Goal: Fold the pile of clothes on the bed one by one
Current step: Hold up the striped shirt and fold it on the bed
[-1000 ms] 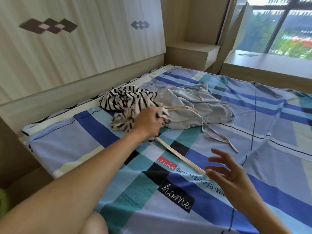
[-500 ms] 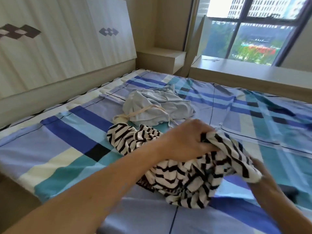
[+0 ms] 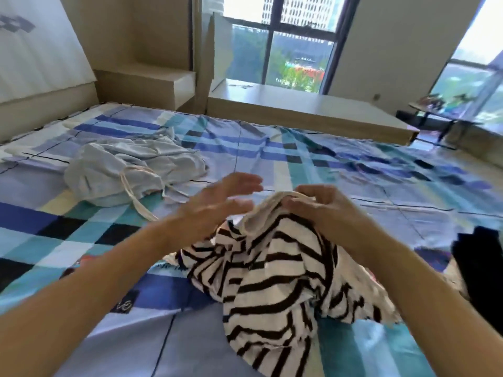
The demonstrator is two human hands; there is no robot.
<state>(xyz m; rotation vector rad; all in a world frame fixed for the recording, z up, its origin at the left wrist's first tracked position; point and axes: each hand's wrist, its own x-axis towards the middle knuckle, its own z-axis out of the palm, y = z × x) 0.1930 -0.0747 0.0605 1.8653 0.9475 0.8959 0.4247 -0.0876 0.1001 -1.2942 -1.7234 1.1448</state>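
Pinching the cream-edged hem of the crumpled black-and-white striped cotton top (image 3: 272, 281), the right hand (image 3: 321, 210) holds that edge raised above the blue-and-teal checked bed sheet (image 3: 353, 164) at six o'clock, probably to find a seam and open the cloth out. The left hand (image 3: 215, 208) hovers just beside the hem, fingers straight and holding nothing (likely poised to take a second corner). A rumpled pale grey garment with cream drawstrings (image 3: 130, 170) waits at ten o'clock, well apart

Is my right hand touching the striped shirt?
Touching. The head view shows the right hand pinching the striped shirt at its pale edge.
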